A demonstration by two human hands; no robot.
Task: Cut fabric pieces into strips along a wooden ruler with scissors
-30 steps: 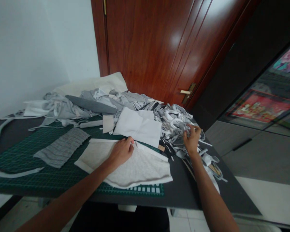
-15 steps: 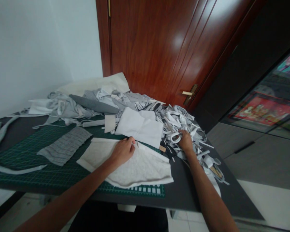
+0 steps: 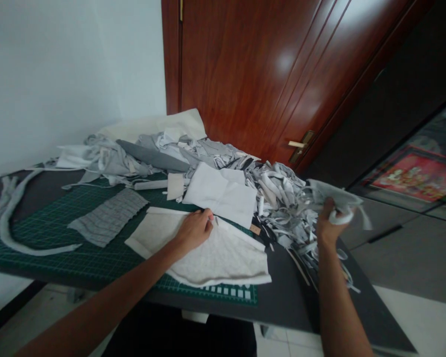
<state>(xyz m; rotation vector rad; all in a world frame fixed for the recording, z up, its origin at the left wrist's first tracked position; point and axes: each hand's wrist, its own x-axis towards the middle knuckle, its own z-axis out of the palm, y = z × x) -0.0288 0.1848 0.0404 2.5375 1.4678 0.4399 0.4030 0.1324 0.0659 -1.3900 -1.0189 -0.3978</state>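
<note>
A cream-white fabric piece (image 3: 223,258) with folded edges lies in front of me. At its upper edge my left hand (image 3: 196,230) is closed, thumb and fingers pinching the cloth. My right hand (image 3: 331,220) is raised over the right end of the table, gripping a bunch of grey-white fabric scraps (image 3: 334,194) whose loose ends hang out. Below and left of it lies the heap of fabric strips (image 3: 278,186). Folded white cloth (image 3: 221,191) rests just beyond the cream piece.
A green cutting mat (image 3: 107,265) covers much of the dark table (image 3: 286,297). On it lies a striped grey cloth (image 3: 109,218). A long pale fabric tube (image 3: 8,233) curves at left. Crumpled grey cloth (image 3: 113,161) is piled toward the wall and the wooden door (image 3: 241,74).
My right hand has lifted out of the strip heap and moved right, taking a bunch of scraps with it. My left hand stays on the cream fabric. The view has shifted slightly.
</note>
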